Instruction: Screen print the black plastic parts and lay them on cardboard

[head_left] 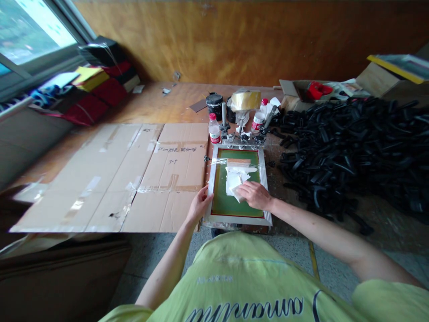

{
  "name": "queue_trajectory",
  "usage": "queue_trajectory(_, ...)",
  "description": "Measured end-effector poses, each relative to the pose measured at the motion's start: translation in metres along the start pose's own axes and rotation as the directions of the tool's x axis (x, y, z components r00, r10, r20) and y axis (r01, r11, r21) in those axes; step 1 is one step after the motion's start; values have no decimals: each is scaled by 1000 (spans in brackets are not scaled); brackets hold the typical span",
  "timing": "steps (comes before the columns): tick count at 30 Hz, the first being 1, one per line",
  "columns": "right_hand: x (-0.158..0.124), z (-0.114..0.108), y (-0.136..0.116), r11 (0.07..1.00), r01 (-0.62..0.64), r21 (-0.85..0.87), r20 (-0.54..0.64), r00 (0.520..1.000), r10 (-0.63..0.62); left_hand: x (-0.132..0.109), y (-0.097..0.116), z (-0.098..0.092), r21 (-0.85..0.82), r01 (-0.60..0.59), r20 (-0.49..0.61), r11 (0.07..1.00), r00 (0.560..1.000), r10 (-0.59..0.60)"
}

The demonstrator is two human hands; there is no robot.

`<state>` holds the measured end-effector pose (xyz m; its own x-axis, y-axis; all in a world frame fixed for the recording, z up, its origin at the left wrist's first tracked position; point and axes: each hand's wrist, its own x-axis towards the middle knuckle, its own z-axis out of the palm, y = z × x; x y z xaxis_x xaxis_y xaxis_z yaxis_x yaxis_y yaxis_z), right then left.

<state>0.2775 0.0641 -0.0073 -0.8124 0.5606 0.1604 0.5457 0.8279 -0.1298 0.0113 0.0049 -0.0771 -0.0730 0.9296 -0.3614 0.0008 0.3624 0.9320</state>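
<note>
A silk-screen frame (265, 179) with a green mesh panel (226, 201) lies flat on the bench, its far edge held in metal hinge clamps (243, 138). My left hand (201, 205) grips the frame's near left side. My right hand (255, 195) presses on a crumpled white cloth (234, 182) lying on the mesh, its fingers pointing left. A strip of clear plastic film (217, 162) crosses the top of the mesh, and a small tan patch (238, 163) shows near the cloth.
Beyond the clamps stand a black ink can (214, 103), a yellowish tape roll (246, 99) and plastic bottles (214, 128). A large pile of black moulded plastic parts (348, 147) lies to the right. Taped cardboard sheets (140, 179) cover the bench to the left.
</note>
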Motion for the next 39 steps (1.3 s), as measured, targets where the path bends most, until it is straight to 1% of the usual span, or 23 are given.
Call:
queue_trajectory(4, 26, -20, 11, 987, -151, 53, -18, 988, 152, -5, 12, 0, -16, 12, 4, 1000, 1000, -12)
queue_trajectory(8, 61, -58, 42, 913, -403, 59, -133, 904, 407, -19, 43, -4, -37, -4, 2, 999, 1000, 4)
queue_trajectory(10, 55, -75, 65, 863, -493, 106, -240, 830, 504, -27, 68, -6, -81, -6, 8, 997, 1000, 7)
queue_trajectory(12, 34, -84, 88, 780, -603, 166, -354, 702, 618, -29, 96, -6, -120, -52, -19, 991, 999, 50)
queue_trajectory(14, 7, -78, 99, 692, -697, 188, -389, 595, 704, -23, 127, -3, -141, -183, -81, 973, 982, 173)
queue_trajectory(15, -4, -68, 99, 671, -719, 181, -373, 581, 723, -17, 144, 0, -145, -267, -110, 953, 961, 253)
queue_trajectory(16, -14, -56, 94, 674, -718, 172, -340, 599, 725, -10, 160, 3, -149, -345, -129, 927, 936, 328)
queue_trajectory(20, -21, 5, 48, 815, -575, 77, -147, 802, 579, 22, 214, 15, -154, -489, -115, 858, 872, 476)
queue_trajectory(22, -13, 25, 28, 831, -556, 3, -57, 830, 556, 28, 222, 21, -172, -514, -148, 841, 857, 493)
queue_trajectory(24, -5, 32, 14, 779, -627, -4, 2, 779, 627, 21, 209, 29, -195, -511, -228, 837, 854, 468)
queue_trajectory(26, 1, 29, -1, 692, -719, 65, 0, 693, 721, 1, 175, 43, -214, -364, -183, 906, 926, 329)
queue_trajectory(27, 4, 27, -11, 654, -748, 113, -29, 655, 755, -11, 154, 52, -203, -216, -83, 955, 976, 203)
queue_trajectory(28, 6, 25, -22, 639, -753, 160, -70, 637, 768, -24, 131, 61, -153, 2, 99, 988, 995, 14)
queue_trajectory(29, 8, 24, -34, 660, -723, 201, -115, 652, 749, -35, 110, 69, -119, 162, 210, 980, 969, -134)
queue_trajectory(31, 7, 24, -51, 795, -549, 257, -172, 784, 597, -48, 73, 79, -176, 301, 291, 937, 925, -243)
queue_trajectory(32, 3, 24, -53, 858, -436, 270, -180, 853, 490, -48, 60, 77, -209, 330, 285, 921, 921, -265)
queue_trajectory(33, -3, 25, -49, 897, -349, 271, -177, 898, 403, -44, 51, 71, -218, 329, 250, 919, 929, -273)
queue_trajectory(34, -13, 25, -38, 911, -323, 258, -164, 914, 371, -36, 44, 59, -174, 305, 184, 936, 944, -273)
queue_trajectory(35, -26, 24, -21, 900, -373, 225, -142, 901, 409, -25, 39, 43, -51, 263, 103, 963, 961, -257)
queue_trajectory(36, -42, 24, 0, 859, -482, 171, -110, 857, 503, -12, 36, 24, 107, 200, 18, 974, 979, -203)
queue_trajectory(37, -58, 23, 24, 781, -618, 92, -72, 778, 624, 1, 33, 3, 354, 133, -58, 926, 991, -120)
queue_trajectory(38, -76, 22, 47, 694, -720, -3, -13, 694, 720, 12, 29, -18, 561, 60, -42, 825, 998, -45)
queue_trajectory(39, -92, 22, 68, 628, -773, -92, 60, 625, 778, 21, 25, -36, 641, 27, -42, 767, 999, 0)
